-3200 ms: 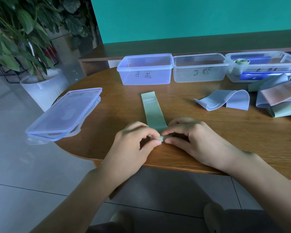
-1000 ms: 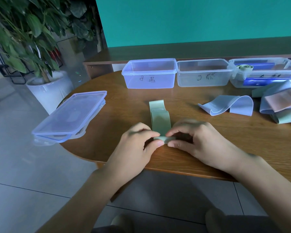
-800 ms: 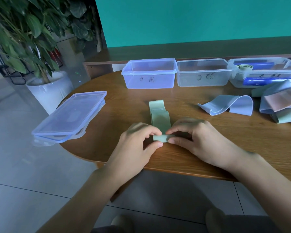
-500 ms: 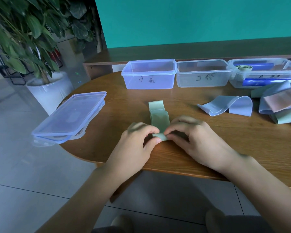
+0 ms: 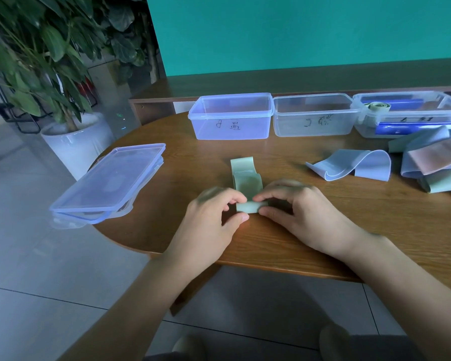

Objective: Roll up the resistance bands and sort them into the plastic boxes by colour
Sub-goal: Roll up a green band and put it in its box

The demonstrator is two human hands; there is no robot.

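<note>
spanning most of the view, a round wooden table [image 5: 323,230] carries everything else. along its far edge stand three clear plastic boxes: the left box [image 5: 231,117] marked b, the middle box [image 5: 314,115], and the right box [image 5: 412,113] with a rolled green band [image 5: 378,106] and blue bands inside. stacked clear lids [image 5: 110,183] overhang the table's left edge. a pile of loose bands [image 5: 438,162], blue, pink and green, lies at the far right, with a curled blue band [image 5: 354,168] just beside it. near the front edge the left hand [image 5: 211,217] and right hand [image 5: 297,212] each pinch an end of the small roll of the green band [image 5: 246,183] between thumb and curled fingers; its unrolled tail buckles away toward the boxes.
</note>
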